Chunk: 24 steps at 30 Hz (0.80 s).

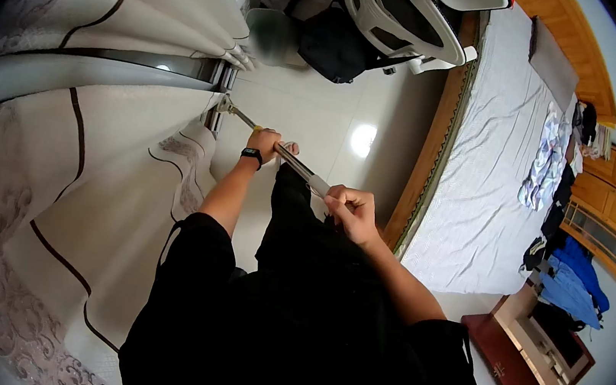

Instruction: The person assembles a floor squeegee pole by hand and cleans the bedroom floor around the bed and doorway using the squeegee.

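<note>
A metal pole [295,163] with a pale grip runs from the balcony door's floor track up toward my body. My left hand [263,143], with a dark band at the wrist, is wrapped round its middle. Near the upper end, my right hand [353,210] is closed on the pale grip. The pole's far end meets a small bracket-like head [226,105] beside the door track and the curtain's edge. What lies beneath that head is too small to make out.
Patterned curtains [125,116] hang on the left. A white office chair [398,19], a black bag [333,47] and a translucent bin [269,37] stand ahead. To the right is a bed [481,160] with a wooden edge; an open reddish cabinet [509,371] stands at the lower right.
</note>
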{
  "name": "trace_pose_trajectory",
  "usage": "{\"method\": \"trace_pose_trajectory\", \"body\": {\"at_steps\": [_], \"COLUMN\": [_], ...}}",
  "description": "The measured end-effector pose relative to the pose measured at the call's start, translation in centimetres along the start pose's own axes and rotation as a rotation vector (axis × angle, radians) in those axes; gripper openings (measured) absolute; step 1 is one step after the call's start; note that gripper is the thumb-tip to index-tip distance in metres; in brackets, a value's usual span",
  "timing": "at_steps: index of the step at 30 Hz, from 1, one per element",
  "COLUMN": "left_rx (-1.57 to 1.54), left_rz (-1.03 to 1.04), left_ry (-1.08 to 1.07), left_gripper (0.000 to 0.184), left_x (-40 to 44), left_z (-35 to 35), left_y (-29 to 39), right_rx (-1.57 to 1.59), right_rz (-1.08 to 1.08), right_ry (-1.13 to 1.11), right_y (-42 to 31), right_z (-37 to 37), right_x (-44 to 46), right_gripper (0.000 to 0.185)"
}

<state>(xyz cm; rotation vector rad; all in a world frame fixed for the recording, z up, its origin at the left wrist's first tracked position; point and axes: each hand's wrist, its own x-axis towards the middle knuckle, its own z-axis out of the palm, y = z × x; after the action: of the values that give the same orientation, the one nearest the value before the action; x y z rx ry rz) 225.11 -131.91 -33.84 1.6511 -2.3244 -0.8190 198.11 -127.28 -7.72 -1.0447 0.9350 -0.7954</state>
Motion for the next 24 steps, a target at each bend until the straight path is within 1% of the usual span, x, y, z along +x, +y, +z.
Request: {"method": "trace_pose_trajectory", "body": {"at_steps": [2, 3, 5, 8, 9, 11, 12, 13, 14, 15, 16, 18, 19, 21, 23, 24], "left_rx": [-0.106, -0.107, -0.15, -0.188, -0.179, -0.229, -0.205, -0.194, -0.171, -0.148, -0.167, -0.153, -0.157, -0.103, -0.062, -0.075], "left_rz": [-0.103, -0.1, -0.174, -0.229, -0.23, -0.165, -0.092, -0.094, -0.031, 0.031, 0.047, 0.038, 0.039, 0.2, 0.122, 0.147], "left_ry": [0.13, 0.123, 0.163, 0.122, 0.113, 0.112, 0.105, 0.101, 0.06, 0.019, -0.056, -0.137, -0.185, -0.212, -0.273, -0.326], "left_gripper": [0.036, 0.036, 0.027, 0.023, 0.023, 0.041, 0.03, 0.03, 0.025, 0.019, 0.013, 0.013, 0.013, 0.012, 0.008, 0.006], "left_x": [-0.3, 0.0, 1.1, 2.3, 2.4, 2.8, 3.1, 3.3, 3.5, 3.7, 4.0, 5.0, 5.4, 6.5, 7.4, 7.8], "left_z": [1.0, 1.5, 2.4, 4.1, 5.0, 7.0, 8.3, 9.7, 11.3, 12.8, 12.8, 15.9, 17.0, 23.0, 25.8, 27.3], "left_y": [1.9, 3.5, 6.3, 8.5, 9.2, 10.5, 11.4, 12.7, 14.4, 16.6, 19.8, 24.9, 27.8, 32.9, 41.1, 44.7], "right_rx": [0.006, 0.046, 0.101, 0.064, 0.076, 0.004, 0.016, 0.007, -0.003, 0.009, 0.007, 0.037, 0.044, 0.039, 0.035, 0.027], "right_rz": [0.021, 0.036, 0.047, 0.075, 0.076, 0.08, 0.077, 0.042, 0.008, 0.006, 0.024, 0.084, 0.074, 0.098, 0.076, 0.047], "right_ry": [0.036, 0.067, 0.104, 0.183, 0.186, 0.226, 0.225, 0.262, 0.3, 0.299, 0.336, 0.406, 0.429, 0.552, 0.625, 0.658], "right_y": [0.5, 0.5, 0.8, 1.0, 0.9, 1.0, 1.2, 1.4, 1.5, 1.5, 1.4, 0.1, 0.2, -0.3, -0.2, -0.7], "right_z": [-0.6, -1.5, -3.3, -5.3, -5.7, -7.2, -8.2, -9.3, -10.8, -12.5, -14.5, -18.0, -20.1, -24.5, -29.7, -31.6], "right_x": [-0.6, -0.9, -1.3, -2.3, -3.1, -5.0, -6.4, -8.1, -10.0, -12.2, -14.4, -18.9, -21.3, -26.4, -31.6, -34.0], "right_gripper": [0.039, 0.04, 0.041, 0.042, 0.042, 0.042, 0.042, 0.042, 0.042, 0.042, 0.042, 0.041, 0.04, 0.039, 0.038, 0.039]}}
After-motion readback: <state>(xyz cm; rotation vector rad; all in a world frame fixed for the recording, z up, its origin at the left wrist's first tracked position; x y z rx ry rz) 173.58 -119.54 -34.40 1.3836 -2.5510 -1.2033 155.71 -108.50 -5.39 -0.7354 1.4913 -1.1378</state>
